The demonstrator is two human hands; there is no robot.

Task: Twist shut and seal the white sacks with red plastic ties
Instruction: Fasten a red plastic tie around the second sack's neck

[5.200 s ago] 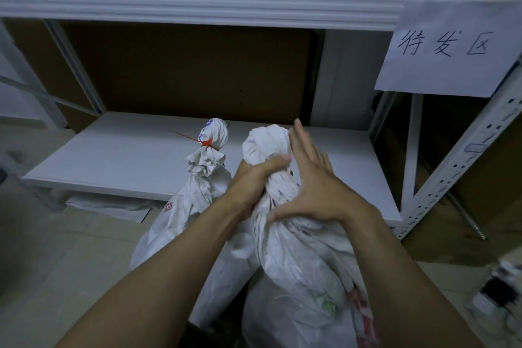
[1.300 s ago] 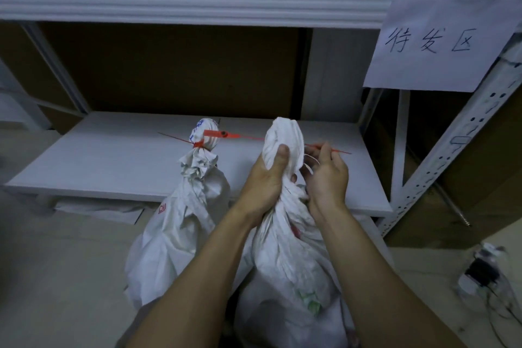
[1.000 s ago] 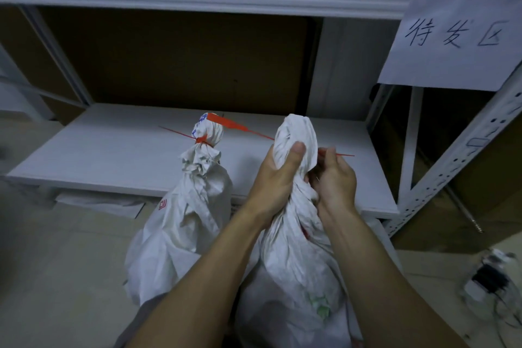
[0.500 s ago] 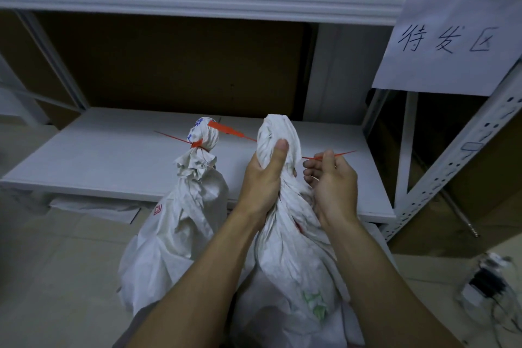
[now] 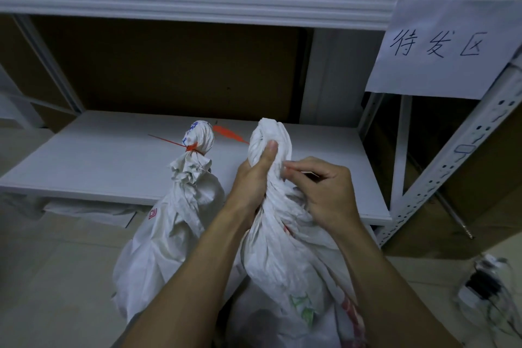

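Two white sacks stand on the floor in front of a low shelf. The left sack (image 5: 169,234) has its neck cinched by a red plastic tie (image 5: 191,147) whose thin tail sticks out to the left. My left hand (image 5: 254,178) grips the twisted neck of the right sack (image 5: 285,257), thumb pressed up against the bunched top. My right hand (image 5: 322,192) pinches one end of a second red tie (image 5: 228,134); this tie passes behind the neck and its flat tab shows to the left of the bunch.
A white low shelf board (image 5: 99,161) lies behind the sacks, with an upper shelf (image 5: 197,0) above. A handwritten paper sign (image 5: 440,51) hangs on the perforated upright (image 5: 452,167) at right. A small device with cables (image 5: 480,285) sits on the floor.
My right hand has moved in against the sack's neck, drawing the red tie's end closer. My left hand keeps its grip on the neck. The left sack has not moved.
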